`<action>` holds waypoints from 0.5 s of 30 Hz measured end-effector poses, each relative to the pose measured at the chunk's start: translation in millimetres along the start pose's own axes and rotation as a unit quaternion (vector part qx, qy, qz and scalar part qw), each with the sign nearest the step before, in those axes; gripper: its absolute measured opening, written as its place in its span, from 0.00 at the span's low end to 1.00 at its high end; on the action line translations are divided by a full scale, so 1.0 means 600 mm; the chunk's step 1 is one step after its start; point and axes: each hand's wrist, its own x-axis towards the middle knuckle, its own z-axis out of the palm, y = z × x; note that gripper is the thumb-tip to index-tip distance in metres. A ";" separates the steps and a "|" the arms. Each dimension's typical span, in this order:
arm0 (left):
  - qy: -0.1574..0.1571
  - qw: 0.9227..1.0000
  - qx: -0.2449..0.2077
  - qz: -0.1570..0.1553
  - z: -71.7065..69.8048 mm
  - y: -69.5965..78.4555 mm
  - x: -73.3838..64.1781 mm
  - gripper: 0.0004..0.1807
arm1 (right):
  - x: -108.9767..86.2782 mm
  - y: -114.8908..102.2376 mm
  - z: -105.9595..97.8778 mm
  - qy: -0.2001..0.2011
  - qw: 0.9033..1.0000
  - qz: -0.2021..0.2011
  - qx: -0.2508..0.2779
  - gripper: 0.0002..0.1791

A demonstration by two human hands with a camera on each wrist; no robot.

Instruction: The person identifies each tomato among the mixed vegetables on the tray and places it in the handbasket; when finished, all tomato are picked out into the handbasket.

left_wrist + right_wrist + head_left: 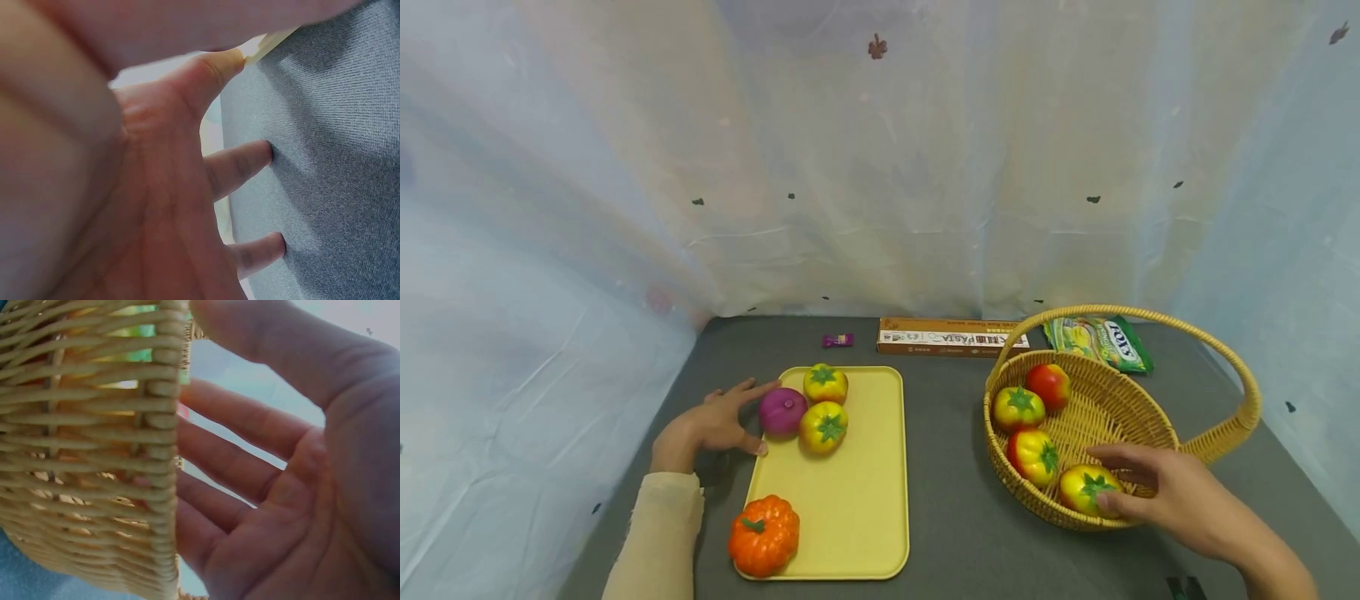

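Note:
In the head view my left hand (722, 419) spreads its fingers at the left edge of the yellow tray (868, 508), beside a round purple toy vegetable (783, 412). In the left wrist view, two fingertips touch the grey cloth and one digit meets the tray's edge. Two yellow toy fruits with green star-shaped leaves (823, 427) and an orange pumpkin (764, 537) lie on the tray. My right hand (1180, 500) reaches over the rim of a wicker basket (1138, 408), its thumb against a yellow-red toy fruit (1084, 490). Its fingers extend loosely; the basket wall partly hides them.
Three more toy fruits (1033, 457) sit in the basket's left part, under its tall arched handle (1213, 346). Behind are a pasta box (951, 337), a green FOX'S bag (1101, 342) and a small purple packet (838, 340). Pale sheeting (865, 167) surrounds the table.

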 end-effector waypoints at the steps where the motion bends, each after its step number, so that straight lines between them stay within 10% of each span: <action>1: 0.000 1.000 0.000 0.001 0.000 0.000 0.000 0.60 | 0.000 -0.004 0.001 0.011 1.000 -0.001 -0.006 0.33; 9: 0.000 1.000 0.001 0.004 -0.002 0.001 -0.004 0.60 | 0.017 -0.065 0.014 0.130 0.989 -0.075 -0.004 0.23; 15: 0.000 1.000 -0.001 0.003 -0.003 0.004 -0.005 0.59 | 0.055 -0.120 0.044 0.139 0.970 -0.176 0.093 0.25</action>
